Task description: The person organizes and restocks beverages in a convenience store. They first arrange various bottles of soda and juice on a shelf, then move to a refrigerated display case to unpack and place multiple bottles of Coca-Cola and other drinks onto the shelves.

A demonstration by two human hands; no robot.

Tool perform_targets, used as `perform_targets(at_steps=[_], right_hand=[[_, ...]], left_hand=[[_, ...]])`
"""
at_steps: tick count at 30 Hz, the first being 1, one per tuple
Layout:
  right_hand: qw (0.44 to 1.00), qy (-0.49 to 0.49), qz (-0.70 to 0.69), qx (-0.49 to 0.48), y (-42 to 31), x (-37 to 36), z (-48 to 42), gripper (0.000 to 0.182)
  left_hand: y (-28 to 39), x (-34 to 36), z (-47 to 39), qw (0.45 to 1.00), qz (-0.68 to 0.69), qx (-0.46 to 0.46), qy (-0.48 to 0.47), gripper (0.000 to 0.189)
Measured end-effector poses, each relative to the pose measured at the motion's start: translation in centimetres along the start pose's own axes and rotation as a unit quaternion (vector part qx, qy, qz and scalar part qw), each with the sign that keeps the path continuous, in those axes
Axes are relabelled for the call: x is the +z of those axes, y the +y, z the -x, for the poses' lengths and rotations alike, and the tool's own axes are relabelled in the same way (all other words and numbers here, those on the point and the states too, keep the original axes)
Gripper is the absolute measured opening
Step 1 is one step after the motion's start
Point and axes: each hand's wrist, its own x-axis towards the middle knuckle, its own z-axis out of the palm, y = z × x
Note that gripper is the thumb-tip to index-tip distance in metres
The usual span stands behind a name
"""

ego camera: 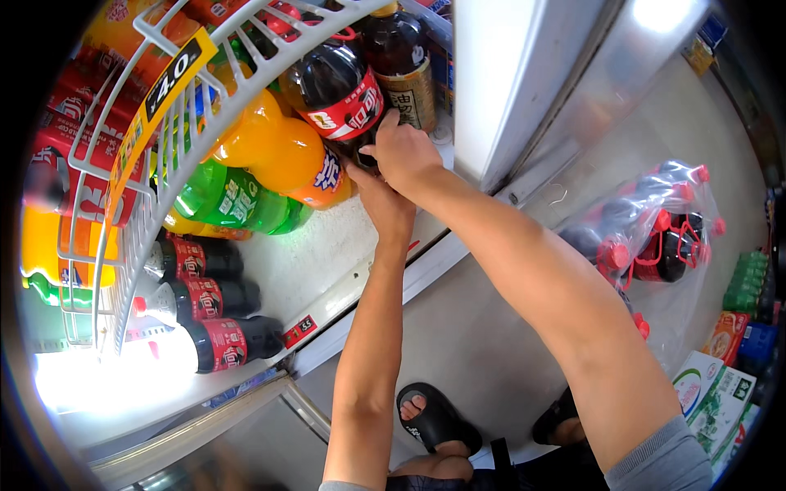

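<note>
A large cola bottle (pixel 341 92) with a red label stands at the front of a white fridge shelf (pixel 307 270). Both hands are at its lower part: my right hand (pixel 402 147) lies against the label's lower edge, and my left hand (pixel 377 190) is close below, by the bottle's base. How firmly either grips is hidden. To the right stands a dark tea bottle (pixel 408 80) with a tan label. Left of the cola are an orange soda bottle (pixel 301 159) and a green soda bottle (pixel 236 196). Several smaller cola bottles (pixel 224 347) stand farther left.
A curved white wire rack (pixel 202 147) with a price strip overhangs the shelf at left. The fridge's door frame (pixel 509 86) rises at right. On the floor lie plastic-wrapped cola bottles (pixel 657 245) and, farther right, cartons (pixel 721 399). Sandalled feet (pixel 439 417) are below.
</note>
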Motion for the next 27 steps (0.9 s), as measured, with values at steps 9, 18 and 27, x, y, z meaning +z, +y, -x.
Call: perform_targets(at_steps=[9, 18, 27], right_hand=[[0.959, -0.031, 0.140, -0.244, 1.7, -6.8, 10.4, 0.035], [0.928, 0.274, 0.176, -0.180, 14.1, -32.3, 28.0, 0.019], [0.954, 0.252, 0.096, -0.129, 18.4, -27.1, 28.2, 0.034]], left_hand=[[2.0, -1.1, 5.6, 0.968, -0.121, 0.215, -0.047, 0.060], [18.2, 1.6, 10.9, 0.910, 0.099, 0.243, -0.322, 0.038], [27.4, 10.1, 13.0, 0.863, -0.157, 0.373, -0.302, 0.048]])
